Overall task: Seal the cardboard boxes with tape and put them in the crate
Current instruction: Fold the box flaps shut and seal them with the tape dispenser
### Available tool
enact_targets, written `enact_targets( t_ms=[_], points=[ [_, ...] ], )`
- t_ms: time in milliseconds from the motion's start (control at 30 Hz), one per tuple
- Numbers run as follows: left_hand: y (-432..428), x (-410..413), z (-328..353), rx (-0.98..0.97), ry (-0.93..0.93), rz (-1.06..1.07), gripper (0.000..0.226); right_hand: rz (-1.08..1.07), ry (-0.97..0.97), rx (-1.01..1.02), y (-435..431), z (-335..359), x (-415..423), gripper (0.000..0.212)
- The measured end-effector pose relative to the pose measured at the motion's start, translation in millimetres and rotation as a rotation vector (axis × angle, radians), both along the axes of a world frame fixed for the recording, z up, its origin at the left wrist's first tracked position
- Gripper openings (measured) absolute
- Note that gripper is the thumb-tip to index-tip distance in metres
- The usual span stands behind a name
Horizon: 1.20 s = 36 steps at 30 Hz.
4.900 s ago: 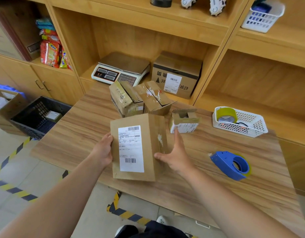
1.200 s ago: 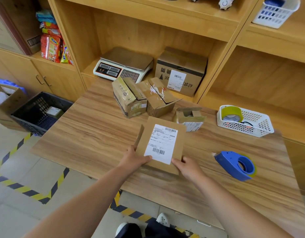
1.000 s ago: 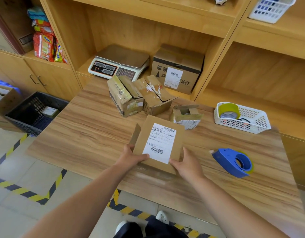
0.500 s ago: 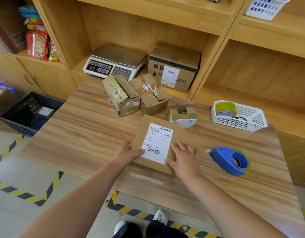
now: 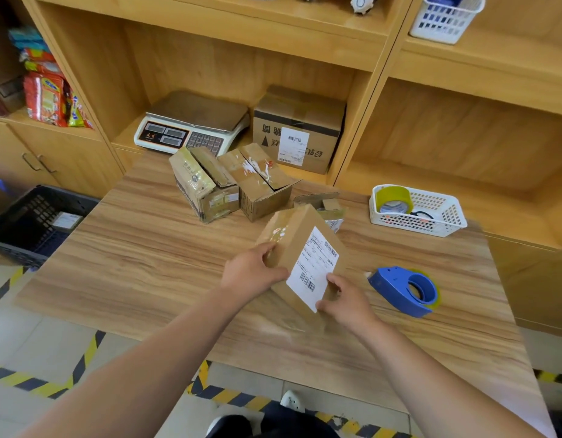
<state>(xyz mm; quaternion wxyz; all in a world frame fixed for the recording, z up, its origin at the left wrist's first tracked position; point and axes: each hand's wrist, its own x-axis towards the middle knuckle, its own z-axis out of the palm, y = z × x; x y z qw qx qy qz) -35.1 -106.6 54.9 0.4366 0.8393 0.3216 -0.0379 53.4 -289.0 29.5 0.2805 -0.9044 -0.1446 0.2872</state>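
Note:
Both hands hold a brown cardboard box [image 5: 297,238] with a white shipping label, tilted up off the wooden table [image 5: 140,267]. My left hand [image 5: 252,273] grips its left side with the fingers curled over the edge. My right hand [image 5: 344,300] pinches the near right corner at the label. A blue tape dispenser [image 5: 406,290] lies on the table to the right of the box. The dark crate [image 5: 33,222] stands on the floor at the left with a small box inside. Behind the held box lie two open cardboard boxes [image 5: 207,184] [image 5: 262,184] and a small open one [image 5: 325,205].
A white basket [image 5: 437,213] with a yellow tape roll sits at the table's back right. A weighing scale [image 5: 191,124] and a labelled carton [image 5: 300,128] stand on the shelf behind. Yellow-black floor tape runs along the table's near edge.
The box lay flat on the table with both hands on it; now it is lifted and tilted, its left end raised. The left hand shifted to the side, the right to the near corner.

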Motion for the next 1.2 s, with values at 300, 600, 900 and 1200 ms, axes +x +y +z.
enact_targets(
  t_ms=[300, 600, 900, 1200],
  points=[
    [-17, 13, 8, 0.419, -0.024, -0.270, 0.075, -0.121, 0.256, 0.178, -12, -10, -10, 0.063],
    [-22, 7, 8, 0.581, 0.051, -0.496, 0.074, -0.522, 0.004, 0.363, -21, 8, 7, 0.041],
    [-3, -5, 1, 0.653, 0.036, -0.705, 0.074, -0.302, -0.115, 0.234, -7, 6, 13, 0.041],
    [9, -9, 1, 0.642, -0.041, -0.628, 0.053, -0.344, -0.174, 0.200, 0, -1, -27, 0.032]
  ],
)
